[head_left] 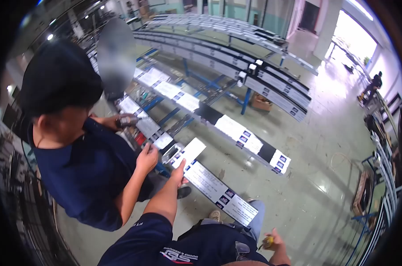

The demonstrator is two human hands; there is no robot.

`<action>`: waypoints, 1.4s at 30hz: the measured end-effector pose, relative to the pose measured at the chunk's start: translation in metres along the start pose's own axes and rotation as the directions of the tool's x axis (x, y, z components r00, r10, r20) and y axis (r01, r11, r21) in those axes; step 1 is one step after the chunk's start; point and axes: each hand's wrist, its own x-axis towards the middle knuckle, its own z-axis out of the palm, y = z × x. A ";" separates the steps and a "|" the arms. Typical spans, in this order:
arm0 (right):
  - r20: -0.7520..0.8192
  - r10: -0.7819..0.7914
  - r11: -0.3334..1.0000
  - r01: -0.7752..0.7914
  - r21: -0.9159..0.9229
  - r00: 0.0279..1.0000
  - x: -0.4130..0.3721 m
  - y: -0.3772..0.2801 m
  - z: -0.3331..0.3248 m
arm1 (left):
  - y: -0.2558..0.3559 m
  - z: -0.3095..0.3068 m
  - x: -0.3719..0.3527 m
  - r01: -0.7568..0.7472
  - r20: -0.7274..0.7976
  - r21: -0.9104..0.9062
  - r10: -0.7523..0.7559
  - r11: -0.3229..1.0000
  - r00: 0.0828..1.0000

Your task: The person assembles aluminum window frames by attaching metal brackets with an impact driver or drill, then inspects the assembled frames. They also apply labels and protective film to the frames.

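The labelled profile slants back-right from the left grip clasping it; the farther right grip clutches a yellow tool.

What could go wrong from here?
The wearer's left hand alone grips the printed bar, as their right hand holds a yellow object; the bar might swivel. Its near end overlaps the wearer's leg in view, so it could bump them. The co-worker's handheld tool might slip and scratch something.
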 end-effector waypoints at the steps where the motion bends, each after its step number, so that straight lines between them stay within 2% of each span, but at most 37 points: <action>1: -0.031 0.068 0.995 -0.070 -0.076 0.997 0.004 0.019 0.025 | -0.013 -0.005 0.021 -0.007 0.047 -0.070 0.010 0.998 0.999; 2: 0.047 -0.115 0.992 0.117 -0.040 0.992 -0.003 0.033 0.065 | -0.009 0.001 0.013 -0.026 -0.029 -0.084 0.024 0.996 0.999; 3: 0.128 -0.288 0.957 0.289 0.009 0.949 -0.008 0.038 0.090 | -0.014 -0.002 0.020 -0.052 0.019 -0.108 0.054 0.993 0.998; 4: 0.159 -0.253 0.964 0.262 -0.037 0.954 -0.003 0.037 0.084 | -0.010 0.000 0.011 -0.077 0.004 -0.097 0.078 0.992 0.997; 5: 0.121 -0.151 0.980 0.165 -0.113 0.981 -0.007 0.043 0.071 | -0.008 -0.001 0.009 -0.056 -0.010 -0.084 0.056 0.995 0.998; 6: 0.071 -0.062 0.979 0.075 -0.187 0.996 -0.002 0.050 0.044 | -0.001 0.000 0.001 -0.040 -0.022 -0.058 0.039 0.998 0.999; 7: 0.010 0.014 0.968 -0.012 -0.251 1.000 0.002 0.056 0.015 | -0.006 -0.005 0.007 -0.054 0.069 -0.065 0.059 0.996 0.996; 9: -0.135 0.136 0.923 -0.175 -0.343 0.981 -0.001 0.050 -0.015 | -0.007 -0.001 0.008 -0.078 -0.001 -0.067 0.078 0.995 0.997; 10: -0.073 0.126 0.948 -0.142 -0.286 0.989 -0.008 0.038 -0.021 | -0.007 -0.002 0.010 -0.078 -0.012 -0.060 0.077 0.995 0.997; 11: -0.079 0.129 0.942 -0.147 -0.302 0.988 -0.015 0.026 -0.025 | -0.010 -0.002 0.015 -0.077 -0.015 -0.049 0.077 0.996 0.997; 14: 0.017 -0.151 0.862 0.140 -0.488 0.988 -0.042 -0.028 -0.020 | -0.009 0.002 0.013 -0.070 -0.006 -0.052 0.069 0.996 0.998; 15: 0.014 -0.159 0.860 0.146 -0.489 0.987 -0.044 -0.042 -0.030 | -0.005 -0.001 0.006 -0.042 0.025 -0.009 0.043 0.999 0.999; 17: 0.131 -0.081 0.962 0.112 -0.250 0.988 -0.034 -0.074 -0.036 | -0.009 0.001 0.014 -0.088 0.009 -0.046 0.088 0.995 0.996; 18: 0.142 -0.091 0.991 0.104 -0.089 0.986 -0.042 -0.089 -0.025 | -0.007 0.001 0.011 -0.092 0.018 -0.042 0.093 0.995 0.996; 19: 0.139 -0.093 0.990 0.106 -0.089 0.986 -0.053 -0.107 -0.009 | -0.006 0.001 0.006 -0.092 0.023 -0.039 0.093 0.995 0.995; 21: 0.099 -0.271 0.956 0.280 -0.093 0.958 -0.077 -0.128 0.021 | -0.011 0.000 0.007 -0.038 0.012 0.004 0.038 0.999 0.999; 22: 0.101 -0.256 0.960 0.265 -0.093 0.961 -0.088 -0.135 0.039 | -0.011 0.002 0.010 -0.038 -0.020 -0.017 0.038 0.999 0.999; 24: 0.166 -0.442 0.873 0.465 -0.144 0.881 -0.103 -0.156 0.078 | -0.010 0.003 0.010 -0.102 -0.034 -0.053 0.100 0.993 0.994; 25: 0.180 -0.448 0.870 0.474 -0.138 0.876 -0.106 -0.165 0.100 | -0.012 -0.002 0.018 -0.096 0.020 -0.034 0.096 0.995 0.995; 26: 0.192 -0.515 0.832 0.541 -0.122 0.835 -0.109 -0.170 0.120 | -0.014 -0.001 0.022 -0.087 0.012 -0.061 0.088 0.994 0.996; 27: 0.203 -0.581 0.787 0.608 -0.107 0.788 -0.111 -0.177 0.137 | -0.016 0.002 0.023 -0.127 0.012 -0.145 0.130 0.981 0.991; 28: 0.215 -0.622 0.754 0.650 -0.096 0.753 -0.107 -0.182 0.153 | -0.008 0.000 0.007 -0.096 0.058 -0.103 0.102 0.990 0.993; 30: 0.246 -0.646 0.731 0.678 -0.077 0.723 -0.096 -0.189 0.197 | -0.007 0.007 0.003 -0.059 -0.049 -0.149 0.052 0.987 0.997; 31: 0.262 -0.658 0.716 0.694 -0.075 0.706 -0.095 -0.189 0.218 | -0.009 0.003 0.010 -0.017 -0.025 -0.108 0.014 0.994 1.000; 35: 0.353 -0.643 0.731 0.682 0.018 0.680 -0.091 -0.183 0.299 | -0.001 0.004 -0.003 -0.041 -0.033 -0.104 0.038 0.994 0.999; 38: 0.441 -0.577 0.800 0.585 0.134 0.688 -0.089 -0.171 0.345 | 0.003 0.009 -0.012 -0.067 -0.090 -0.105 0.058 0.992 0.994; 41: 0.462 -0.538 0.804 0.594 0.030 0.705 -0.064 -0.164 0.352 | 0.000 0.007 -0.006 -0.068 -0.042 -0.165 0.061 0.984 0.997; 42: 0.440 -0.550 0.792 0.610 0.007 0.709 -0.065 -0.165 0.353 | -0.006 0.011 0.005 -0.103 -0.082 -0.172 0.090 0.980 0.993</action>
